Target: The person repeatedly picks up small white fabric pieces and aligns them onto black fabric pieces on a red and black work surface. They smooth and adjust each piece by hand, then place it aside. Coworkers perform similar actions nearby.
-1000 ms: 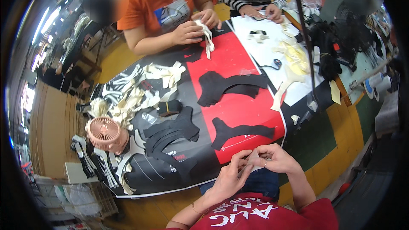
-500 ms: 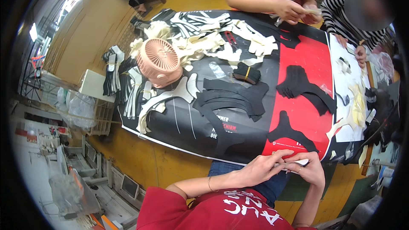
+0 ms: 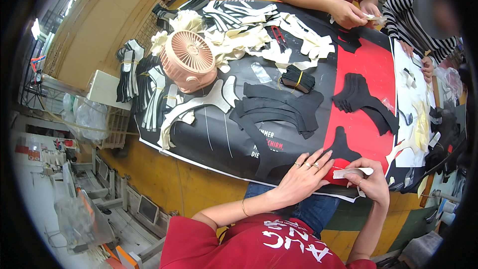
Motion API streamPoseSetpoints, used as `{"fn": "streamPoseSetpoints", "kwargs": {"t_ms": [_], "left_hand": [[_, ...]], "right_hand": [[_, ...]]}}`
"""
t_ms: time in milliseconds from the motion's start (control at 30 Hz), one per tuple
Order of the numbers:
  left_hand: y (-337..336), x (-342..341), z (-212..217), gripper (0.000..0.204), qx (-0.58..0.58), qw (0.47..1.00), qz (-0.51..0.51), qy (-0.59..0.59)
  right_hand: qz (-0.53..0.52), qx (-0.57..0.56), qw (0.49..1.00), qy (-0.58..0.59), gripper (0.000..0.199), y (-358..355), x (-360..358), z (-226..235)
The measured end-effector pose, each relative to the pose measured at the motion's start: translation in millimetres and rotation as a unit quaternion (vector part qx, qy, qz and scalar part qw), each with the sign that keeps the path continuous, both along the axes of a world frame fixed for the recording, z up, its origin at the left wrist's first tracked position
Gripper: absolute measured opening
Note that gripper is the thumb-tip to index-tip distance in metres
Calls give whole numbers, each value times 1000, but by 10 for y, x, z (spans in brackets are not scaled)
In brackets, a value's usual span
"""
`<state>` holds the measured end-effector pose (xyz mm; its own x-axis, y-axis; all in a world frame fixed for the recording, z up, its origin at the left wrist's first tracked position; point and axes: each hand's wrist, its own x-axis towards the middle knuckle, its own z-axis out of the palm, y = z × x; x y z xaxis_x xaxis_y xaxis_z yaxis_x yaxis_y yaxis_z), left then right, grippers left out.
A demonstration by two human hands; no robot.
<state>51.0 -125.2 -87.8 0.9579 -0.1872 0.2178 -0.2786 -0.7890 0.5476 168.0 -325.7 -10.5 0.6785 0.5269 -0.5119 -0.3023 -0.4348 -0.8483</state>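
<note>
My left hand point(image 3: 302, 175) lies flat at the table's near edge, fingers stretched out over the left end of a black Y-shaped cut piece point(image 3: 340, 145). Between the thumb and fingers of my right hand point(image 3: 373, 183) is a white curled strip point(image 3: 344, 173), held just above the red part of the table cover. Whether the strip is paper or fabric I cannot tell. Beyond my hands, a fanned stack of black cut pieces point(image 3: 354, 92) rests on the red area. More black cut pieces point(image 3: 279, 107) lie overlapped to the left of it.
A pink fan point(image 3: 189, 62) stands at the left, with cream cut pieces point(image 3: 236, 42) behind it and banded bundles point(image 3: 130, 72) beside it. A banded black bundle point(image 3: 298, 78) and red-handled scissors point(image 3: 279, 37) lie mid-table. Two people work across the table; one holds a small pale piece point(image 3: 373, 18).
My left hand has let go of the white strip, moved away from the right hand and flattened onto the table. My right hand keeps the strip, now raised slightly. The whole view has shifted a little.
</note>
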Motion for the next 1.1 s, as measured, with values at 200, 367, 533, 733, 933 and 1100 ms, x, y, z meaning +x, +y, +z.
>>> {"fn": "streamPoseSetpoints", "kwargs": {"t_ms": [200,367,533,733,933,1100], "left_hand": [[30,6,-58,63,29,999,-19,21],[84,-32,46,62,13,1000,-16,2],[525,83,292,50,-47,998,49,-7],[1747,846,277,59,52,922,382,-34],[2195,1290,157,65,30,904,427,18],[2114,1380,135,70,-36,894,446,14]], "right_hand": [[18,-18,999,-31,16,78,43,-84],[29,-24,997,-68,16,155,69,-102],[46,-61,995,-58,15,209,88,-139],[58,-36,992,-102,15,217,66,-252],[54,-45,993,-96,17,219,56,-258],[50,-60,993,-89,17,232,54,-245]]}}
